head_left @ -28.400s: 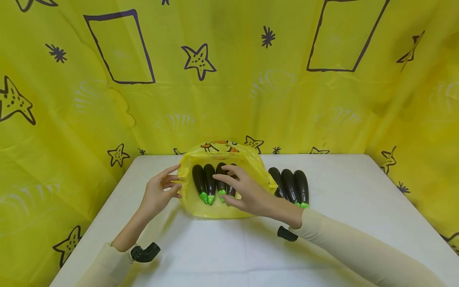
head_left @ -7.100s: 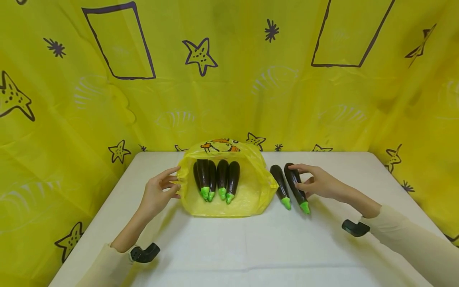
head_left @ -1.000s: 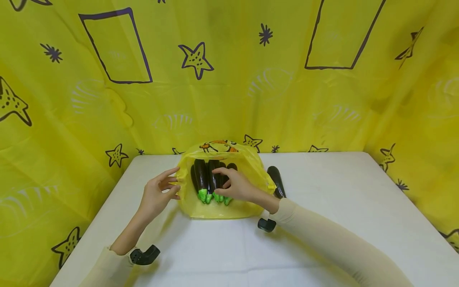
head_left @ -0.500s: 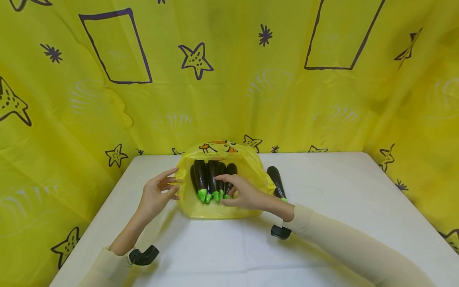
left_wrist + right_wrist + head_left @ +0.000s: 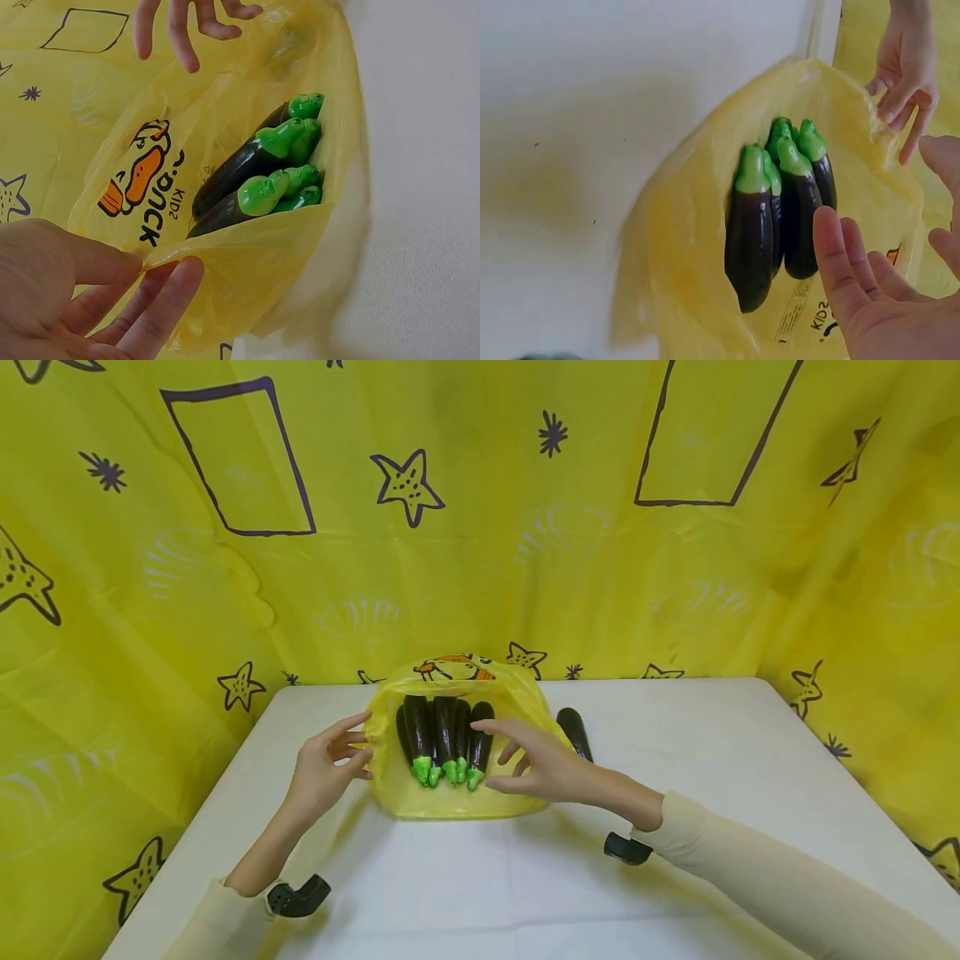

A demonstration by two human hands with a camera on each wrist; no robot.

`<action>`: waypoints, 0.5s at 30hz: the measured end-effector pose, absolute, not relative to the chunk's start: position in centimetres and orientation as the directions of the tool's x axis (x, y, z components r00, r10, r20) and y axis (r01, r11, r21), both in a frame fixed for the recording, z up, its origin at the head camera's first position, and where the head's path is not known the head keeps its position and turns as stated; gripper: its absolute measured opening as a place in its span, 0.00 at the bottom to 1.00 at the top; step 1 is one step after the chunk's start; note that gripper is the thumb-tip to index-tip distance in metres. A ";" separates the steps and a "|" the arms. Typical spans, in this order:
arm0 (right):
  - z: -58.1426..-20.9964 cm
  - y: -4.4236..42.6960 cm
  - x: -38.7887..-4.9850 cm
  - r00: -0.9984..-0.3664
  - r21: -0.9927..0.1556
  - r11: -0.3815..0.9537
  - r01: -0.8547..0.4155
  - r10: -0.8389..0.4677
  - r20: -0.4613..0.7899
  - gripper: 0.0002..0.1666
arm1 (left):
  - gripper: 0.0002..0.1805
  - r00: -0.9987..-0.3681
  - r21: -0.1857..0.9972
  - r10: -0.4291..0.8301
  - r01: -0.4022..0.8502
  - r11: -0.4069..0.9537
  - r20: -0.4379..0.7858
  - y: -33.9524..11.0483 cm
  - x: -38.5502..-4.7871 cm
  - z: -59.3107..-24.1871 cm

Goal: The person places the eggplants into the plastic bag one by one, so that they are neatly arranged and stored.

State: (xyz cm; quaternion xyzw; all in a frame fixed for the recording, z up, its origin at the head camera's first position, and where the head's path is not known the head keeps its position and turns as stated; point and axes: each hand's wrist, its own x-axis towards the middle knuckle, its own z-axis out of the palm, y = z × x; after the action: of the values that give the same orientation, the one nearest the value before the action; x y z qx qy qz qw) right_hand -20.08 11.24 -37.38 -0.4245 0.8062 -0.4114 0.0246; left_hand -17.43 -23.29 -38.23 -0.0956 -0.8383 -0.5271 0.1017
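My left hand (image 5: 324, 770) pinches the left edge of a yellow plastic bag (image 5: 420, 803) between thumb and fingers, as the left wrist view shows. The bag's mouth faces me. Inside lie several dark eggplants (image 5: 445, 735) side by side, their green stem ends (image 5: 754, 169) toward the opening. My right hand (image 5: 543, 764) hovers in front of the bag's right side, fingers spread and holding nothing. One more eggplant (image 5: 573, 731) lies on the table outside the bag, its lower part hidden behind my right hand. A duck print (image 5: 142, 169) shows on the bag.
The table (image 5: 675, 735) has a white surface. Yellow sheeting (image 5: 480, 568) printed with starfish and frames hangs at the back and both sides. A black wrist mount (image 5: 628, 849) sits under my right wrist, another mount (image 5: 300, 896) by my left.
My right hand has let go of an eggplant in the bag and drawn back to the right. Over the longer span, eggplants moved from the table into the bag. My left hand stays put.
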 end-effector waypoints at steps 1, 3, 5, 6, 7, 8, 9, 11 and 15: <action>-37.3 11.5 -20.0 -0.637 -0.679 0.298 -0.671 -0.700 0.322 0.44 | 0.32 -0.961 0.864 0.052 0.266 0.427 0.270 -23.3 -17.4 -38.2; -37.0 12.0 -19.8 -0.630 -0.662 0.289 -0.691 -0.690 0.356 0.43 | 0.32 -0.962 0.864 0.051 0.265 0.429 0.269 -23.3 -17.4 -38.2; -36.8 12.6 -19.7 -0.619 -0.645 0.277 -0.712 -0.682 0.390 0.43 | 0.32 -0.962 0.864 0.051 0.263 0.428 0.268 -23.2 -17.4 -38.2; -36.7 12.9 -19.6 -0.618 -0.640 0.277 -0.717 -0.678 0.398 0.43 | 0.32 -0.962 0.865 0.051 0.263 0.427 0.268 -23.2 -17.4 -38.2; -36.7 13.2 -19.6 -0.616 -0.635 0.276 -0.721 -0.674 0.407 0.43 | 0.32 -0.962 0.866 0.051 0.263 0.426 0.268 -23.2 -17.4 -38.1; -36.6 13.5 -19.6 -0.618 -0.632 0.279 -0.723 -0.670 0.411 0.44 | 0.32 -0.962 0.866 0.051 0.263 0.426 0.267 -23.2 -17.4 -38.1; -36.5 13.9 -19.5 -0.622 -0.631 0.283 -0.723 -0.665 0.414 0.43 | 0.32 -0.962 0.866 0.051 0.262 0.427 0.267 -23.2 -17.4 -38.2; -36.5 14.6 -19.5 -0.634 -0.629 0.298 -0.718 -0.653 0.414 0.43 | 0.32 -0.963 0.866 0.049 0.260 0.428 0.265 -23.2 -17.4 -38.2; -36.4 16.3 -19.6 -0.655 -0.619 0.325 -0.715 -0.622 0.429 0.43 | 0.32 -0.963 0.867 0.048 0.258 0.425 0.264 -23.3 -17.4 -38.2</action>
State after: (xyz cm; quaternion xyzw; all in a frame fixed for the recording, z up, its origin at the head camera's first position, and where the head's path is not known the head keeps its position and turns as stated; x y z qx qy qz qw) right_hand -19.56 16.27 -36.41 -0.4115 0.8121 -0.4099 -0.0565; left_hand -17.37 -23.31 -38.16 -0.0913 -0.8383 -0.5282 0.0997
